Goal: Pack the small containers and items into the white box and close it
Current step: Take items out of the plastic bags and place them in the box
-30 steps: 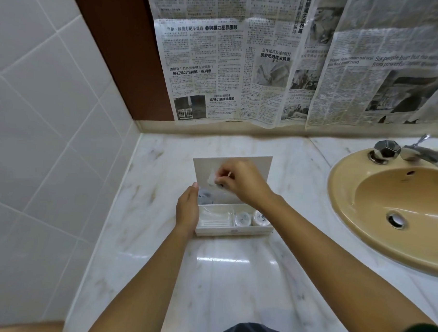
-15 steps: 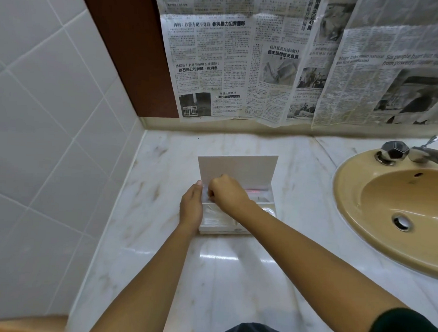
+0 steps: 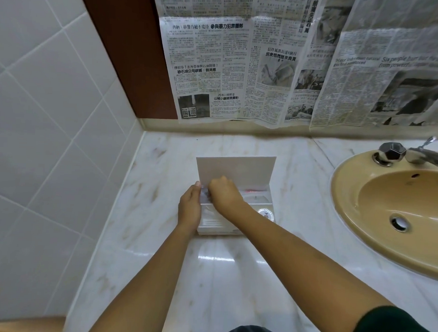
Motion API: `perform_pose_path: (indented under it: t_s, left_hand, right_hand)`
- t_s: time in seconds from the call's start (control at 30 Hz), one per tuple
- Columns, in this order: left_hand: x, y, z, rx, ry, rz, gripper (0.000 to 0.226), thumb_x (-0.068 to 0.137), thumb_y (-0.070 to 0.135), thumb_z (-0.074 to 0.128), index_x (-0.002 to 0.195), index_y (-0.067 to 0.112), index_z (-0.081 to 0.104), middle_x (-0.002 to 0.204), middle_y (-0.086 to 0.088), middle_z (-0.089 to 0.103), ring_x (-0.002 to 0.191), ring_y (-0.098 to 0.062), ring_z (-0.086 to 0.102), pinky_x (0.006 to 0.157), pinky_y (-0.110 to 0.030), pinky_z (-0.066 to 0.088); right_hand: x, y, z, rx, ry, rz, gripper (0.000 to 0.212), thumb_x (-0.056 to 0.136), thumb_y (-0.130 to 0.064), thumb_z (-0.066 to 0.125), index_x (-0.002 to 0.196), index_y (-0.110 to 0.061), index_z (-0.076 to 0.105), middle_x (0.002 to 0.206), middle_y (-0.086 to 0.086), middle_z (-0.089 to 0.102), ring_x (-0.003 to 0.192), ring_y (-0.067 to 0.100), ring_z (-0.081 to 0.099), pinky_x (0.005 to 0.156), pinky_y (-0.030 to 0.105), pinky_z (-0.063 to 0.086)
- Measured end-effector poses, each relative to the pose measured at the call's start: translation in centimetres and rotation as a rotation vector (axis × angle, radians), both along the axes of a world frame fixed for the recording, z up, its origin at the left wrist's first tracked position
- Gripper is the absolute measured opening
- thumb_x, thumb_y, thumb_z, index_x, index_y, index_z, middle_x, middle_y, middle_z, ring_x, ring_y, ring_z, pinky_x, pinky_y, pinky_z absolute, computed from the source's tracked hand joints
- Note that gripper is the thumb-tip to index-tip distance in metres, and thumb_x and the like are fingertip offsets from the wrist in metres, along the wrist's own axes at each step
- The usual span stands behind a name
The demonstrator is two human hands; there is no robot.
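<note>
The white box point(image 3: 220, 230) sits on the marble worktop point(image 3: 208, 278), near the middle of the view, with its lid point(image 3: 248, 171) standing upright at the box's 12 o'clock edge. The left hand point(image 3: 189, 207) lies against the box's 9 o'clock wall, fingers straight and pressed to it. The right hand point(image 3: 225, 197) is curled over the back left compartment, its fingers pinching a small clear packet point(image 3: 203, 194) just beside the left fingertips. A round lidded container point(image 3: 266, 214) lies in the front compartment at the box's 3 o'clock end. A yellow sink point(image 3: 386, 210) with a chrome tap point(image 3: 429, 156) lies at 3 o'clock from the box. Newspaper point(image 3: 242, 66) hangs on the wall at 12 o'clock, and white tiles point(image 3: 39, 107) cover the wall at 9 o'clock.
</note>
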State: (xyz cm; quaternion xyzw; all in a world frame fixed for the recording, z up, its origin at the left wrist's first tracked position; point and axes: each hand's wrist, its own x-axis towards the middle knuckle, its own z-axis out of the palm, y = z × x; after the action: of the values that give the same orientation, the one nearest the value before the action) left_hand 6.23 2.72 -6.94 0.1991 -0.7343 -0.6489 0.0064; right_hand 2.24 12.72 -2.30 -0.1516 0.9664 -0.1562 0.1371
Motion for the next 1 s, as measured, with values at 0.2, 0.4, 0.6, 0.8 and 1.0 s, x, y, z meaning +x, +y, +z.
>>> perform_pose_path:
  t_s: [0.2,0.4,0.6,0.8,1.0]
  left_hand:
    - [-0.1,-0.1,-0.4,-0.012,-0.013,0.001,0.035,0.102,0.045,0.039,0.095,0.030,0.070,0.098,0.004,0.074,0.098,-0.018,0.068,0.093,-0.038,0.053]
    - [0.0,-0.2,-0.2,-0.023,-0.013,-0.011,0.039,0.102,0.047,0.039,0.098,0.023,0.070,0.100,0.001,0.073,0.099,-0.019,0.066,0.092,-0.036,0.050]
    - [0.1,-0.1,0.3,-0.011,-0.038,0.020,0.031,0.103,0.043,0.042,0.081,0.036,0.062,0.092,0.017,0.065,0.094,-0.009,0.060,0.086,-0.026,0.043]
    - [-0.1,-0.3,-0.5,0.003,-0.069,0.016,0.030,0.099,0.051,0.044,0.085,0.037,0.066,0.101,0.008,0.070,0.105,-0.017,0.064,0.100,-0.038,0.049]
    - [0.1,0.0,0.1,0.016,-0.067,0.030,0.029,0.103,0.044,0.043,0.080,0.038,0.061,0.093,0.018,0.064,0.099,-0.012,0.059,0.089,-0.027,0.043]
  right_hand:
    - [0.0,2.2,0.0,-0.194,-0.043,-0.018,0.022,0.090,-0.004,0.060,0.103,-0.010,0.077,0.097,0.014,0.074,0.089,0.029,0.068,0.082,0.036,0.056]
    - [2.3,5.4,2.7,-0.468,0.002,-0.099,0.024,0.091,-0.006,0.055,0.101,-0.013,0.076,0.092,0.001,0.076,0.081,0.012,0.068,0.081,0.027,0.054]
    - [5.7,12.3,4.7,-0.658,0.090,-0.362,0.022,0.090,-0.007,0.058,0.094,-0.020,0.076,0.073,-0.006,0.072,0.061,-0.003,0.061,0.061,0.014,0.048]
    - [10.8,18.6,2.8,-0.440,0.049,-0.515,0.009,0.086,-0.026,0.069,0.085,-0.034,0.071,0.077,-0.012,0.068,0.063,0.002,0.061,0.057,0.012,0.045]
    - [15.0,20.8,-1.7,-0.122,-0.094,-0.560,0.030,0.078,-0.028,0.077,0.104,-0.031,0.061,0.095,-0.009,0.059,0.078,0.007,0.058,0.065,0.025,0.046]
